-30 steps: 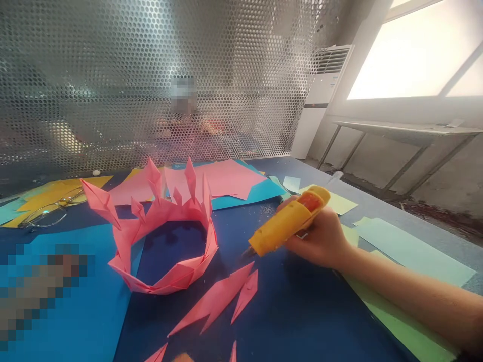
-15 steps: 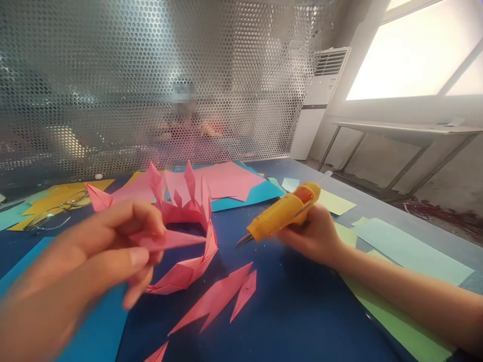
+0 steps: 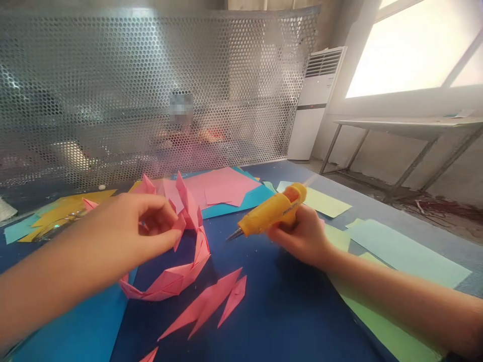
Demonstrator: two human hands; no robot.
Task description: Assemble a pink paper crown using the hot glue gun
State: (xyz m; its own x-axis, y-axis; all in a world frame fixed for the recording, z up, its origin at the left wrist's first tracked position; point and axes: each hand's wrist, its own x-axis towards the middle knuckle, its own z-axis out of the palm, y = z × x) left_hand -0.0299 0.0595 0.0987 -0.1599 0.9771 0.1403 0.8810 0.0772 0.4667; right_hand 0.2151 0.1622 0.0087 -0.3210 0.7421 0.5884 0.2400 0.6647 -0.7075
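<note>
My right hand (image 3: 304, 236) grips a yellow glue gun (image 3: 269, 216), its metal tip pointing left towards the pink paper crown (image 3: 175, 274). That crown is a ring of folded pink pieces with upright spikes, resting on the dark blue table (image 3: 287, 311). My left hand (image 3: 130, 226) is over the crown's left half, fingers pinched on a small folded pink paper piece (image 3: 178, 236). The hand hides most of the ring's far side. Two loose folded pink pieces (image 3: 211, 301) lie on the table in front of the crown.
Pink sheets (image 3: 219, 186) on turquoise paper lie behind the crown, yellow sheets and glasses (image 3: 56, 216) at the far left, pale green sheets (image 3: 377, 251) to the right. A perforated metal screen (image 3: 151, 85) stands behind the table, a person dimly visible through it. A white air conditioner (image 3: 311, 100) stands beyond.
My left hand came up into view holding a pink piece and has moved it towards the crown. The glue gun has shifted left and slightly up towards the crown.
</note>
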